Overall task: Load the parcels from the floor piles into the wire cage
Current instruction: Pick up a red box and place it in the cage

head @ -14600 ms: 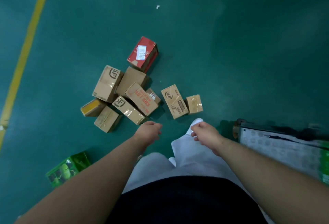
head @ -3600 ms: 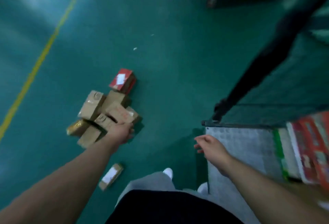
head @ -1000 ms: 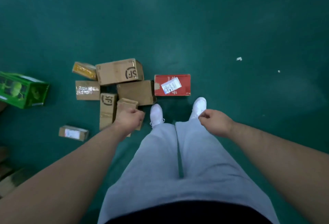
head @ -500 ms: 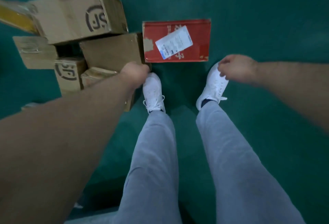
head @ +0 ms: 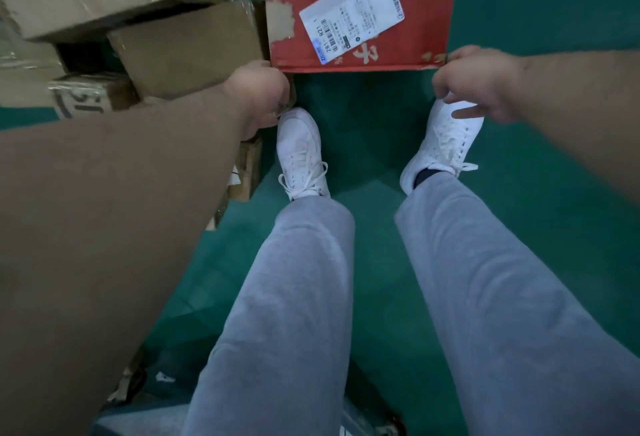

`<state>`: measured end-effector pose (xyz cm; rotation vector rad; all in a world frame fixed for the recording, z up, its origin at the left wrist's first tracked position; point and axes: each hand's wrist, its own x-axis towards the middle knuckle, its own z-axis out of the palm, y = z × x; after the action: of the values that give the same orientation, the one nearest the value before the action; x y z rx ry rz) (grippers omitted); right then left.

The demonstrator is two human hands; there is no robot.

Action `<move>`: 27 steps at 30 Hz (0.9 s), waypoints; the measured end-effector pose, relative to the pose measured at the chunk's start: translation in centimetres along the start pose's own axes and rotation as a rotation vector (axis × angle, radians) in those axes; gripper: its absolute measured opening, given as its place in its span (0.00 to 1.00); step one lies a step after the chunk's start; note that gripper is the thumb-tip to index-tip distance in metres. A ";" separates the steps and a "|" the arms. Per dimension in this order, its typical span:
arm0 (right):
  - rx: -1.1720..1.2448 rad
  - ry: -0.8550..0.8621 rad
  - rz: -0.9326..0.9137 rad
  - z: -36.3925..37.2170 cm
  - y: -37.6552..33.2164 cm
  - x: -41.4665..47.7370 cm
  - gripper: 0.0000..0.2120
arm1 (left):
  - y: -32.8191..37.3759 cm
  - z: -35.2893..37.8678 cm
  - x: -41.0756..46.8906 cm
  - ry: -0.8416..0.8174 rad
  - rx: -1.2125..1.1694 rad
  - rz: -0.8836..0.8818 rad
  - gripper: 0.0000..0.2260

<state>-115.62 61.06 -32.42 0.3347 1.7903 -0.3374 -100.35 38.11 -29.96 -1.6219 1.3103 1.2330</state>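
Green floor (head: 554,3), head view: one red box (head: 415,3) lies flat just ahead of two white shoes (head: 301,151), against a pile of at least five brown boxes (head: 194,48) on its left; no cage shows. At its near left corner sits the left hand (head: 258,89), fingers hidden, grip cannot be told; the right hand (head: 481,84) hovers at the near right corner, fingers (head: 464,113) loosely curled on nothing. Judged stiff, scuffed cardboard, likely light: take it by both short ends, clear of the one label (head: 351,11).
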 end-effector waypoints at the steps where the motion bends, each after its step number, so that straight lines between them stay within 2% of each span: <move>1: 0.041 0.033 -0.007 -0.4 0.0 -0.6 0.27 | 0.1 -0.2 -1.0 0.011 -0.033 0.021 0.20; 3: 0.085 0.059 -0.027 -1.7 0.0 -2.8 0.29 | 0.3 -0.9 -3.9 0.035 -0.072 0.078 0.26; 6: 0.138 0.039 -0.045 -4.5 0.0 -8.3 0.25 | 0.9 -2.3 -10.8 0.009 -0.142 0.133 0.27; 9: 0.220 -0.005 -0.115 -7.0 0.0 -15.8 0.21 | 0.5 -4.1 -18.0 0.018 -0.221 0.188 0.27; 13: 0.388 -0.116 -0.173 -9.3 -0.7 -26.2 0.25 | -0.5 -7.0 -26.9 0.048 -0.339 0.191 0.24; 16: 0.415 -0.151 -0.263 -10.9 -1.8 -33.7 0.25 | -1.5 -9.6 -33.7 0.092 -0.503 0.164 0.22; 19: 0.391 -0.213 -0.319 -11.8 -3.7 -40.5 0.24 | -2.7 -12.9 -40.1 0.129 -0.648 0.183 0.26; 22: 0.343 -0.267 -0.417 -12.3 -6.2 -46.7 0.20 | -4.1 -15.7 -46.6 0.130 -0.743 0.260 0.15; 24: 0.253 -0.299 -0.509 -12.1 -7.9 -50.9 0.17 | -5.8 -17.1 -50.9 0.167 -0.853 0.300 0.17; 27: 0.073 -0.360 -0.590 -10.6 -9.7 -55.9 0.24 | -9.9 -18.2 -55.2 0.156 -1.012 0.328 0.23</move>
<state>-115.64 53.73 24.80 -0.2086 1.4901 -0.8249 -88.17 40.24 27.74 -2.2500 1.1156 2.2412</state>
